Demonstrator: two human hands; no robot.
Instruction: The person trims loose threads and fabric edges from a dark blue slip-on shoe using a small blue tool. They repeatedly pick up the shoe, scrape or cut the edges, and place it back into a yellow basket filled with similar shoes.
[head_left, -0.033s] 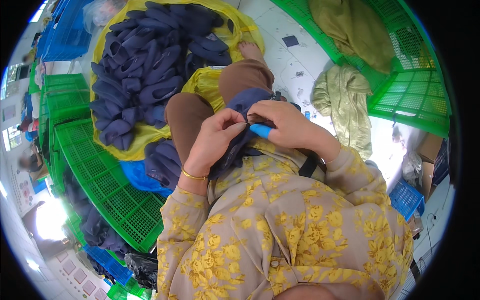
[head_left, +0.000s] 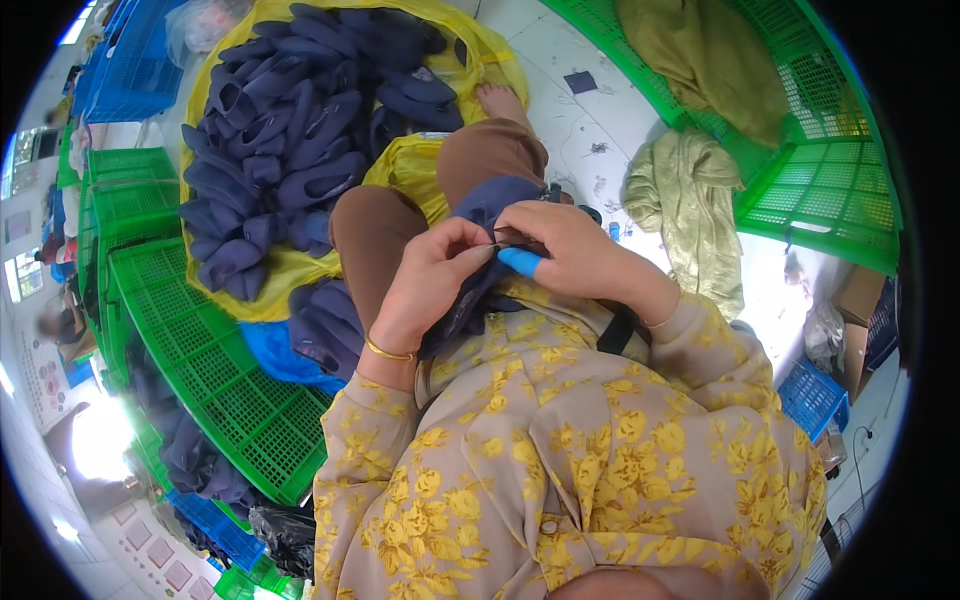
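My left hand (head_left: 430, 275), with a gold bangle at its wrist, is closed in a pinch of thumb and forefinger. My right hand (head_left: 575, 250) is closed right beside it, the thumb wrapped in blue tape (head_left: 520, 262). A thin, dark sliver (head_left: 510, 238) shows between the two sets of fingertips; too small to tell its kind. Dark navy cloth (head_left: 490, 200) lies over my lap beneath both hands. Ahead to the left, a heap of navy fabric shoes (head_left: 300, 110) fills a yellow sack (head_left: 500, 50).
A green crate (head_left: 230, 380) stands at my left, with more navy pieces (head_left: 325, 325) between it and my leg. To the right, olive cloth (head_left: 690, 180) hangs beside another green crate (head_left: 810, 185). A blue basket (head_left: 810, 395) sits farther right. Scraps dot the white floor (head_left: 575, 130).
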